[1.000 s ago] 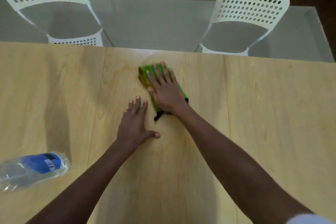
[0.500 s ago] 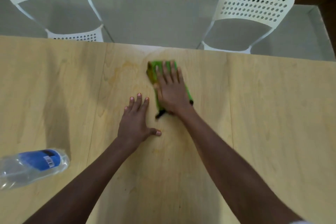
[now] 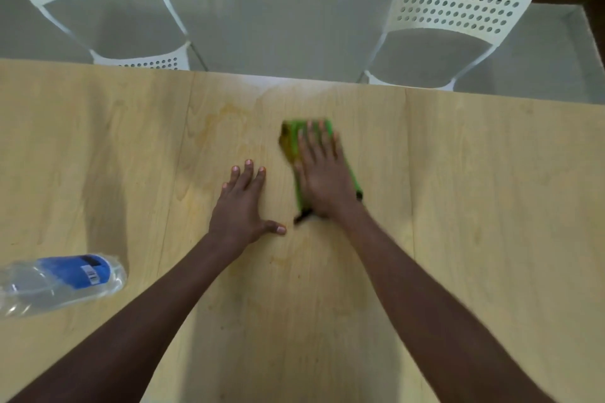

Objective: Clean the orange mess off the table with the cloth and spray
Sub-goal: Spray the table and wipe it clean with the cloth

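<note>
A person's right hand presses flat, fingers straight, on a folded green cloth lying on a pale wooden table, the hand's blurred outline suggesting a wiping stroke in progress; nothing is clenched, the cloth simply pinned under the palm, its far left corner darkened with orange-brown staining. The left hand lies spread and empty on the bare wood just beside the cloth, apparently as a brace. Faint orange smears show beyond the left hand's fingertips, to the left of the cloth toward the table's far edge, and lighter traces mark the wood between the two forearms, so the heavy part of the mess appears lifted while a thin film is left to clear, by this view's reckoning past the midpoint. A clear plastic bottle with a blue label lies on its side at the near left, well apart from both hands; whether it serves as the spray cannot be told. Two white perforated chairs stand across the table
</note>
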